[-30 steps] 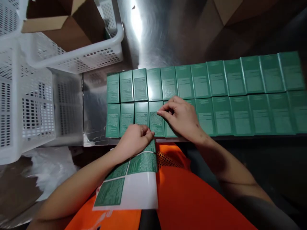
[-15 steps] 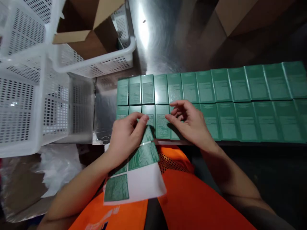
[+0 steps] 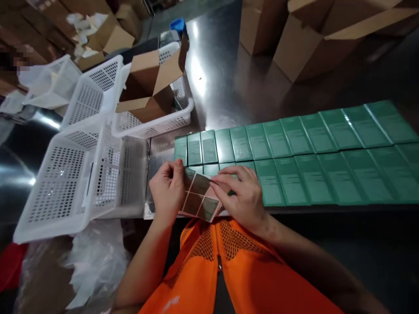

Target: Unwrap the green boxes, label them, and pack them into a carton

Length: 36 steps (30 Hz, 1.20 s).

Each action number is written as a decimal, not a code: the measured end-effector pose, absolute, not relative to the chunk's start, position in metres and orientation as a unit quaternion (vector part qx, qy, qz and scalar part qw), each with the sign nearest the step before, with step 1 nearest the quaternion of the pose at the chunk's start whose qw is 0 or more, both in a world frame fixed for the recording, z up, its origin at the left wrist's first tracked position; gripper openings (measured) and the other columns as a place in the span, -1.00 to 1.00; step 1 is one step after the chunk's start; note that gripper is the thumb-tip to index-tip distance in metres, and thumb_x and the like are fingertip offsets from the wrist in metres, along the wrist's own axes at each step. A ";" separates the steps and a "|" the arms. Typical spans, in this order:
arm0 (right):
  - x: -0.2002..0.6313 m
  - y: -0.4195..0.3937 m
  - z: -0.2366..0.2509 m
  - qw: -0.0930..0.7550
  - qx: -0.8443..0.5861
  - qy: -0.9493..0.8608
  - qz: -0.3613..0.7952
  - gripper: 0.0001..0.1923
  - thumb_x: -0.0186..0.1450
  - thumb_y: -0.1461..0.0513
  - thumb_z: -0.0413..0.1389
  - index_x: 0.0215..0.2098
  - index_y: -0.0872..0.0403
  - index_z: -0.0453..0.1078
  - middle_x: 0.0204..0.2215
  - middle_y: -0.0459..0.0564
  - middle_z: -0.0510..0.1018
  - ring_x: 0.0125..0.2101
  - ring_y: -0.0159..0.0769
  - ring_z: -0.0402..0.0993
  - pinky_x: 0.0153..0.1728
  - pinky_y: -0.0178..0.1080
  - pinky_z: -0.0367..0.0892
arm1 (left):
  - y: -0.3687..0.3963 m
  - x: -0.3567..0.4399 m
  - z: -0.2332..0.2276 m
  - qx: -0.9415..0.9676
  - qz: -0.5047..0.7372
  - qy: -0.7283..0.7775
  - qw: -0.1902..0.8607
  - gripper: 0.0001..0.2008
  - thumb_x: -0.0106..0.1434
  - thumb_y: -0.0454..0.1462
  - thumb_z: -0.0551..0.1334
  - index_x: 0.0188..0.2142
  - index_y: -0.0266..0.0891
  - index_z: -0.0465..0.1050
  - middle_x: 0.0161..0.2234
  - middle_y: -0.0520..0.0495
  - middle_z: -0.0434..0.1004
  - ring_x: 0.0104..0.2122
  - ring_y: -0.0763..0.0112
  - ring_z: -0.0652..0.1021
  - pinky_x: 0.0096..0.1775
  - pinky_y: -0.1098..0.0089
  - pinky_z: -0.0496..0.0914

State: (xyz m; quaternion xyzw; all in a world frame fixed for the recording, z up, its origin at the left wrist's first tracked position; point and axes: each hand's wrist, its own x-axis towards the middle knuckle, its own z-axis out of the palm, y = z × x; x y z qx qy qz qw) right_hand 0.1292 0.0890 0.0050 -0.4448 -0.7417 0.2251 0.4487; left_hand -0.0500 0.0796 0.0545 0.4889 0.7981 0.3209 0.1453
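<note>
The left hand (image 3: 167, 190) pinches the near-left edge of a label sheet (image 3: 199, 198) held up just above the bench (image 3: 225, 78) edge; the right hand (image 3: 244, 196) grips the sheet's right side, fingers curled over it. Just beyond the sheet lie two rows of green boxes (image 3: 294, 152), side by side; left of the sheet stand white baskets (image 3: 75, 183), one holding an open cardboard box (image 3: 150, 87); farther back stand larger cartons (image 3: 310, 35).

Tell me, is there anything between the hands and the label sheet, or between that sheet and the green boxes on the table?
Nothing visible. The left hand and right hand both grip the label sheet directly. It hangs at the table's near edge, partly over the nearest green boxes, with nothing between them.
</note>
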 end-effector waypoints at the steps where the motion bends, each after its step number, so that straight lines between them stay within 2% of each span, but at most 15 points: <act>1: 0.130 0.088 0.002 0.440 -0.428 -0.768 0.183 -0.87 0.33 0.24 0.20 -0.22 -0.11 0.57 -0.23 -0.02 0.66 -0.17 -0.12 0.54 -0.08 0.03 0.34 | 0.080 -0.052 0.051 0.484 0.326 0.798 0.154 -0.64 0.38 -0.05 0.11 -0.44 -0.20 0.44 -0.53 0.04 0.44 -0.45 0.38 0.43 -0.35 0.41 0.28; 3: 0.132 0.082 -0.003 0.422 -0.347 -0.829 0.118 -0.81 0.36 0.23 0.14 -0.26 -0.22 0.56 -0.16 -0.14 0.67 -0.08 -0.16 0.54 0.02 0.05 0.31 | 0.082 -0.055 0.044 0.475 0.351 0.791 0.160 -0.72 0.36 -0.08 0.14 -0.27 -0.21 0.51 -0.38 0.00 0.54 -0.35 0.35 0.48 -0.28 0.40 0.32; 6: 0.139 0.073 0.000 0.418 -0.141 -0.895 0.066 -0.73 0.43 0.18 0.03 -0.33 -0.29 0.51 -0.08 -0.37 0.64 0.05 -0.38 0.48 0.13 -0.11 0.31 | 0.090 -0.062 0.035 0.460 0.400 0.779 0.145 -0.71 0.32 -0.11 0.20 -0.08 -0.22 0.51 -0.31 -0.01 0.53 -0.34 0.36 0.48 -0.29 0.40 0.32; 7: 0.143 0.072 0.006 0.432 -0.090 -0.895 0.067 -0.72 0.44 0.17 0.01 -0.34 -0.28 0.50 -0.08 -0.39 0.64 0.05 -0.41 0.47 0.12 -0.16 0.32 | 0.094 -0.064 0.034 0.454 0.414 0.777 0.137 -0.69 0.31 -0.12 0.21 -0.05 -0.23 0.51 -0.34 0.00 0.50 -0.38 0.38 0.46 -0.32 0.41 0.31; 9: 0.154 0.077 0.024 0.470 -0.057 -0.871 0.132 -0.77 0.44 0.13 0.06 -0.34 -0.19 0.51 -0.14 -0.30 0.67 -0.02 -0.40 0.52 0.04 -0.20 0.38 | 0.101 -0.069 0.036 0.442 0.439 0.770 0.135 -0.68 0.29 -0.15 0.22 -0.03 -0.24 0.51 -0.39 0.03 0.44 -0.43 0.41 0.42 -0.38 0.43 0.28; 11: 0.170 0.094 0.045 0.502 -0.119 -0.815 0.265 -0.84 0.40 0.14 0.15 -0.34 -0.09 0.51 -0.27 -0.19 0.68 -0.18 -0.37 0.58 -0.09 -0.24 0.43 | 0.107 -0.071 0.043 0.427 0.466 0.755 0.173 -0.69 0.25 -0.16 0.24 -0.05 -0.21 0.52 -0.42 0.05 0.40 -0.46 0.44 0.39 -0.44 0.46 0.26; 14: 0.192 0.140 0.062 0.492 -0.298 -0.697 0.428 -0.91 0.31 0.18 0.26 -0.35 -0.01 0.53 -0.39 -0.12 0.64 -0.37 -0.37 0.54 -0.27 -0.27 0.42 | 0.114 -0.067 0.053 0.401 0.465 0.723 0.316 -0.69 0.24 -0.08 0.23 -0.11 -0.18 0.54 -0.56 0.09 0.32 -0.59 0.48 0.30 -0.57 0.46 0.17; 17: 0.199 0.193 0.056 0.429 -0.394 -0.646 0.493 -0.85 0.20 0.14 0.34 -0.39 0.03 0.54 -0.46 -0.10 0.60 -0.44 -0.36 0.46 -0.37 -0.27 0.35 | 0.120 -0.054 0.058 0.425 0.371 0.682 0.466 -0.45 0.35 0.13 0.03 -0.09 -0.21 0.56 -0.71 0.10 0.22 -0.70 0.46 0.22 -0.62 0.42 0.09; 19: 0.197 0.218 0.046 0.381 -0.395 -0.637 0.541 -0.79 0.13 0.10 0.37 -0.42 0.06 0.53 -0.49 -0.10 0.57 -0.46 -0.37 0.43 -0.39 -0.27 0.33 | 0.125 -0.043 0.055 0.468 0.297 0.673 0.489 -0.37 0.35 0.18 -0.01 -0.06 -0.23 0.57 -0.72 0.08 0.27 -0.68 0.41 0.29 -0.57 0.41 0.14; 22: 0.190 0.238 0.034 0.330 -0.401 -0.617 0.591 -0.75 0.08 0.08 0.38 -0.45 0.07 0.51 -0.52 -0.10 0.54 -0.48 -0.38 0.40 -0.43 -0.29 0.30 | 0.134 -0.030 0.045 0.547 0.230 0.671 0.444 -0.50 0.28 0.11 0.16 -0.17 -0.25 0.59 -0.58 0.01 0.46 -0.50 0.33 0.45 -0.44 0.39 0.25; 24: 0.185 0.244 0.029 0.307 -0.414 -0.613 0.599 -0.74 0.08 0.07 0.37 -0.44 0.08 0.51 -0.52 -0.09 0.54 -0.49 -0.38 0.39 -0.47 -0.31 0.28 | 0.140 -0.024 0.036 0.579 0.208 0.659 0.432 -0.55 0.26 0.08 0.18 -0.28 -0.25 0.58 -0.52 0.00 0.48 -0.45 0.33 0.45 -0.40 0.39 0.24; 29: 0.176 0.254 0.014 0.265 -0.444 -0.661 0.544 -0.68 0.12 0.00 0.34 -0.41 0.10 0.56 -0.51 -0.05 0.57 -0.51 -0.38 0.38 -0.49 -0.31 0.21 | 0.154 -0.016 0.020 0.580 0.186 0.679 0.410 -0.63 0.26 -0.02 0.17 -0.51 -0.23 0.47 -0.64 0.07 0.31 -0.56 0.42 0.30 -0.45 0.39 0.12; 36: 0.167 0.264 -0.004 0.176 -0.526 -0.741 0.379 -0.80 0.22 0.09 0.31 -0.39 0.06 0.62 -0.54 -0.08 0.58 -0.48 -0.35 0.41 -0.44 -0.27 0.13 | 0.168 -0.010 0.008 0.562 0.112 0.699 0.429 -0.64 0.24 -0.06 0.16 -0.54 -0.21 0.51 -0.68 0.09 0.23 -0.60 0.41 0.25 -0.45 0.36 0.05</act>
